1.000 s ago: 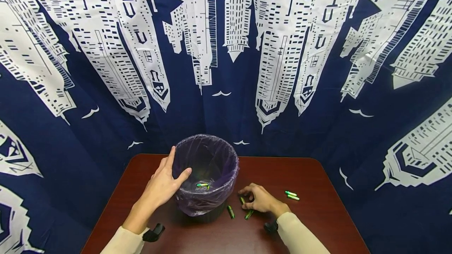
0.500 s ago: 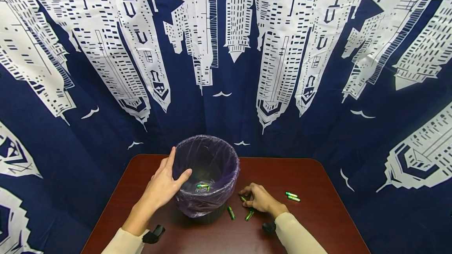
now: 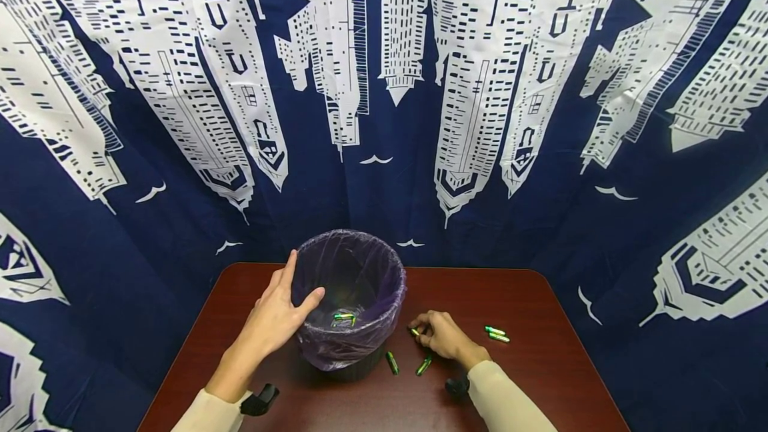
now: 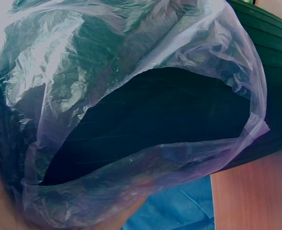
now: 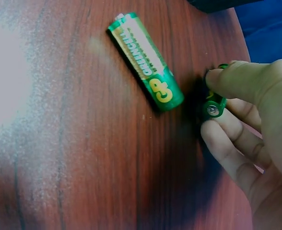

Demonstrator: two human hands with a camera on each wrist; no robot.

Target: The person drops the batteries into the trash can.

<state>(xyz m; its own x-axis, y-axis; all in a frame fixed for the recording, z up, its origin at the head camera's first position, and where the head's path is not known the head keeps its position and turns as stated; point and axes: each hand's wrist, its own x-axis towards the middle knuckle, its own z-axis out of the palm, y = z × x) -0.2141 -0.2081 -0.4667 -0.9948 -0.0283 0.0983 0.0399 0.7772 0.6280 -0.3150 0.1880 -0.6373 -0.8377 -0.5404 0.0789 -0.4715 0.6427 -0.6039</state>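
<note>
A dark trash bin (image 3: 354,373) lined with a thin purple plastic bag (image 3: 384,327) stands on the table. My left hand (image 3: 275,315) holds its left rim, thumb over the inside and fingers along the outside; in the left wrist view the bag's loose edge (image 4: 193,160) covers much of that side. Right of the bin, my right hand (image 3: 445,337) pinches a green battery (image 5: 214,106) between thumb and fingers, one metal end showing. A green and gold battery (image 5: 146,62) lies beside it on the wood. Inside the bin, several batteries (image 3: 344,317) rest at the bottom.
On the reddish-brown table (image 3: 468,292), one battery (image 3: 393,363) lies near the bin's base and another battery (image 3: 423,366) just below my right hand. Two more batteries (image 3: 497,334) lie together farther right. A navy curtain (image 3: 384,199) with white buildings hangs behind.
The right fingers have closed on the battery between them and shifted it slightly, turning it. The left hand and the bin have stayed in place.
</note>
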